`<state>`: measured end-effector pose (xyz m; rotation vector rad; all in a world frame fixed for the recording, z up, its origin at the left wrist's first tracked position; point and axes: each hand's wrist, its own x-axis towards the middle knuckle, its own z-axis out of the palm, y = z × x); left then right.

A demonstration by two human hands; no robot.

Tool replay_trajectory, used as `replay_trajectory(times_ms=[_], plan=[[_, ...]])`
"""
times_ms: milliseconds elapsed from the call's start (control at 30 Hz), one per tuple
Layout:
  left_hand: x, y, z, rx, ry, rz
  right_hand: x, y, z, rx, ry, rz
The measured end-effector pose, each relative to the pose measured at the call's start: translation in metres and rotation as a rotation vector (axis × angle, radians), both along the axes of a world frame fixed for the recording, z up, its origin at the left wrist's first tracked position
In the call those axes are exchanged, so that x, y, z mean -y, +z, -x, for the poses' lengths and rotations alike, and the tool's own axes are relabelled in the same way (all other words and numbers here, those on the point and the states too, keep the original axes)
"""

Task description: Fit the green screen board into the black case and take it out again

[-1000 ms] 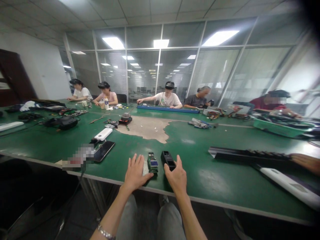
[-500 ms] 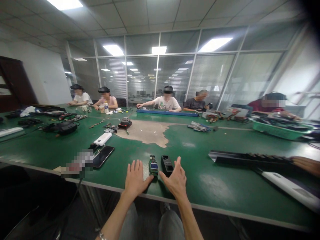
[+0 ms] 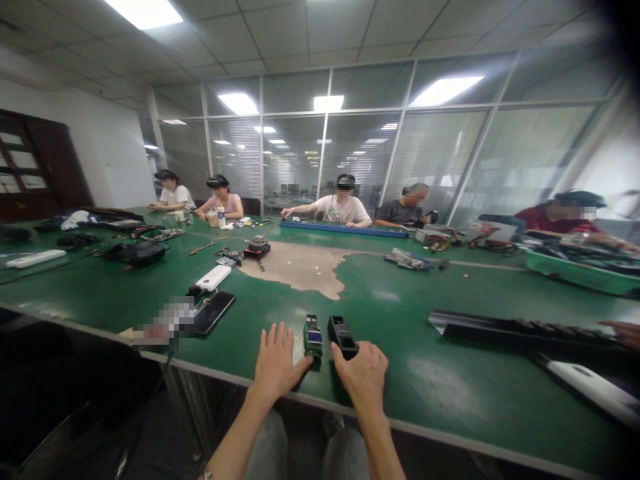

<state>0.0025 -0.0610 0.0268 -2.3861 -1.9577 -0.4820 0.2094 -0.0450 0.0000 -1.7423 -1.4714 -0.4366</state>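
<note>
The green table top looks smooth and rather glossy, with pale reflections; its beige patch is more matt. Near, the black casing seems of matt plastic, and the circuit board has an uneven surface. At left, the phone shows a dark, glossy face. The green basket at right appears plastic.

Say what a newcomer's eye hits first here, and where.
Probably the two bare hands at the near table edge: the left hand spread palm-down beside a small green circuit board, the right hand at the near end of a black casing. Then the ragged beige patch mid-table, standing out against the green tabletop. Beyond it, a long blue bar lies in front of a person in a white shirt.
</note>
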Motion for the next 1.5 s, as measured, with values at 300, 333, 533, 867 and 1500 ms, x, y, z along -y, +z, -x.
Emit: replay_trajectory(times_ms=[300, 333, 533, 867, 1500], plan=[[0.001, 0.001, 0.000, 0.000, -0.011, 0.001, 0.005, 0.007, 0.007, 0.036, -0.079, 0.083], [0.001, 0.001, 0.000, 0.000, -0.013, 0.000, 0.005, 0.008, 0.008, 0.041, -0.081, 0.090], [0.000, 0.002, 0.000, -0.006, -0.012, 0.013, 0.004, 0.008, 0.009, -0.003, -0.031, 0.048], [0.000, 0.001, 0.001, 0.020, -0.016, -0.017, 0.009, 0.017, 0.013, -0.097, 0.009, 0.061], [-0.006, 0.022, 0.004, 0.051, -0.093, 0.055, 0.018, 0.028, 0.019, -0.019, -0.090, 0.195]])
